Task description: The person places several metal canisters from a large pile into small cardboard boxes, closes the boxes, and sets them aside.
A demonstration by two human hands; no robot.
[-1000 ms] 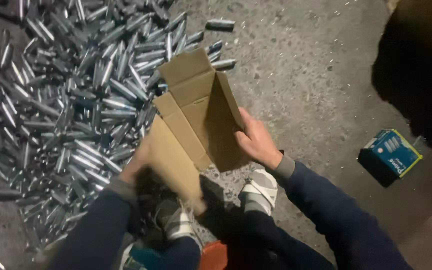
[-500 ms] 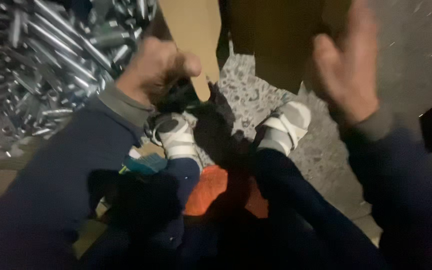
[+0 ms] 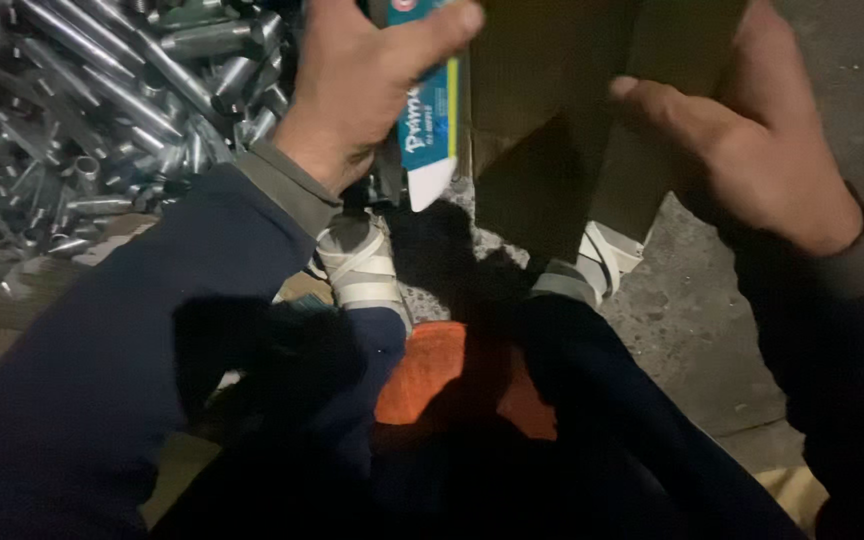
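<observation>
My left hand [image 3: 362, 85] grips the blue-and-white printed flap [image 3: 430, 130] of a brown cardboard box [image 3: 552, 130] held up in front of me. On the box's right side my right hand [image 3: 752, 150] presses flat against it, fingers pointing left. The box's top is cut off by the frame edge. A heap of short silver metal tubes [image 3: 102, 90] lies on the ground to the left, just beyond my left wrist.
My legs in dark trousers and light strapped shoes [image 3: 357, 265] are below the box, with an orange cloth [image 3: 432, 375] between them. Grey concrete floor [image 3: 692, 320] shows at right.
The view has dropped and closed in on my hands. The box has come closer to me, my left hand has shifted onto its printed flap, and my right hand stays on the box's side.
</observation>
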